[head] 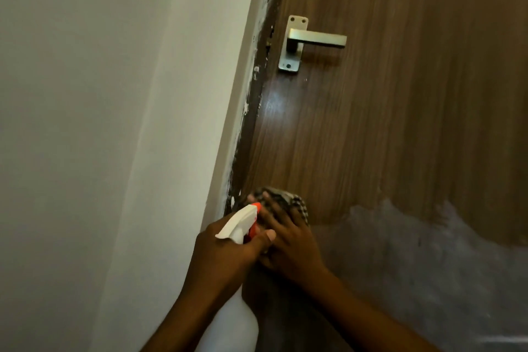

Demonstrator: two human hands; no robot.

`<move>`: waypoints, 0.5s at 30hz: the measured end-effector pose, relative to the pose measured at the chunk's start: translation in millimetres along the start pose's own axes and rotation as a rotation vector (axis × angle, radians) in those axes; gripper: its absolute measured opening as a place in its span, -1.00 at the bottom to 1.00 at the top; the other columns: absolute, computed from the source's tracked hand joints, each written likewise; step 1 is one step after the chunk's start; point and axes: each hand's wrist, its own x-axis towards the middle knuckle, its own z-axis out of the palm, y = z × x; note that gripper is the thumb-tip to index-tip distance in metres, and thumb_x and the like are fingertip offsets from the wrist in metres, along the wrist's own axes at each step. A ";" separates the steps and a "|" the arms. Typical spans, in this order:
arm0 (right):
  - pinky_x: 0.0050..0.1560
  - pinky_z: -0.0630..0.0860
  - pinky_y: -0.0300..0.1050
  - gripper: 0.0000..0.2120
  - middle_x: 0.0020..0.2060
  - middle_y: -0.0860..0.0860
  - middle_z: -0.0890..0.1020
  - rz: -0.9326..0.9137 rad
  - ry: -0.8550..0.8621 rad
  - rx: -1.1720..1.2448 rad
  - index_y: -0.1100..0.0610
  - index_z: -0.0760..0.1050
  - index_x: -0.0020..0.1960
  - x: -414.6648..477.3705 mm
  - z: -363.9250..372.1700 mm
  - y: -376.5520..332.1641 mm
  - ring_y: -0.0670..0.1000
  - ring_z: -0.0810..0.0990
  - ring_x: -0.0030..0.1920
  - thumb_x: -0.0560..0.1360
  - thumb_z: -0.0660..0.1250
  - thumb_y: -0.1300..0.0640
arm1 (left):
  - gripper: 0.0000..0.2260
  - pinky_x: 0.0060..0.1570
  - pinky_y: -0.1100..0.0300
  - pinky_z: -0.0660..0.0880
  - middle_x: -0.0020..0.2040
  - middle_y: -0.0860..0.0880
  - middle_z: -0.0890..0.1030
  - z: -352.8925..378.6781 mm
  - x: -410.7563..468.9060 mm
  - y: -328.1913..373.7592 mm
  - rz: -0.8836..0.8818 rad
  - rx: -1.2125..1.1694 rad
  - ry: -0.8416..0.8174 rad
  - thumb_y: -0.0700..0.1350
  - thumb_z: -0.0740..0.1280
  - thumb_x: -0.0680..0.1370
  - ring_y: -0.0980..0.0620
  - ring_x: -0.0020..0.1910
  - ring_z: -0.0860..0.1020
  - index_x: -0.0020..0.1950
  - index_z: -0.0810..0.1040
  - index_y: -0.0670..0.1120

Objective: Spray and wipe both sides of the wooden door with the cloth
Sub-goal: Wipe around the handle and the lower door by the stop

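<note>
At nine o'clock in the view, a plain white wall (85,123) fills the left side. It ends in a paint-flecked door frame (246,120) that runs from twelve o'clock down toward six. Just left of six o'clock, the left hand (225,254) grips the neck of a white spray bottle (238,224). Its fingers are curled round the bottle by the orange trigger, and the nozzle points up toward the door, probably held ready for another squirt. Just beside it, at its three o'clock, the right hand (288,243) lies flat with fingers spread on a checked cloth (288,197). It presses the cloth against the wooden door (385,123) low down by the frame, a position that suits wiping that edge. A metal lever handle (311,40) sits near twelve o'clock, well above both hands. The door's brown face reaches to three o'clock, and its other side is out of sight.
</note>
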 end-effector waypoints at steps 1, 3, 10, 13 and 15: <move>0.45 0.16 0.22 -0.27 0.56 0.04 0.16 -0.045 -0.014 -0.015 -0.08 0.06 0.56 -23.0 1.0 1.0 0.15 0.16 0.54 0.48 0.23 -0.22 | -0.43 0.17 0.12 0.43 0.13 -0.06 0.51 1.5 -1.7 -2.0 0.002 0.003 -0.019 0.05 0.42 0.40 -0.01 0.07 0.49 0.34 0.37 -0.09; 0.43 0.18 0.26 -0.22 0.57 0.03 0.15 -0.049 -0.062 -0.034 -0.12 0.04 0.58 -61.0 -5.8 13.9 0.13 0.10 0.56 0.46 0.27 -0.22 | -0.51 0.08 0.19 0.42 0.03 0.01 0.47 2.6 -4.3 -6.2 0.016 -0.009 -0.043 0.03 0.43 0.40 0.01 0.05 0.48 0.27 0.39 -0.07; 0.55 -0.20 0.10 -0.34 0.58 0.07 0.11 0.639 0.086 -0.002 -0.05 0.09 0.58 -15.9 -42.9 63.8 0.16 -0.01 0.58 0.53 0.15 -0.14 | -0.44 0.13 0.12 0.40 0.11 -0.06 0.48 10.1 -5.2 -18.1 -0.006 -0.061 -0.091 0.02 0.44 0.40 0.01 0.05 0.45 0.33 0.36 -0.10; 0.54 -0.06 0.20 -0.35 0.57 0.08 0.14 0.514 0.046 0.017 -0.06 0.15 0.57 9.6 -26.6 35.2 0.19 0.01 0.58 0.53 0.20 -0.16 | -0.42 0.09 0.13 0.46 0.08 -0.04 0.55 18.3 -6.2 -20.5 0.053 -0.073 -0.131 0.09 0.44 0.37 -0.01 0.05 0.53 0.33 0.41 -0.06; 0.50 0.07 0.25 -0.37 0.56 0.08 0.19 0.222 -0.003 -0.013 -0.05 0.19 0.56 -17.4 -16.2 22.1 0.20 0.07 0.57 0.54 0.21 -0.20 | -0.38 0.12 0.04 0.52 0.07 -0.09 0.61 23.2 -5.9 -21.0 0.071 -0.070 -0.145 0.16 0.43 0.33 -0.06 0.05 0.59 0.32 0.44 -0.05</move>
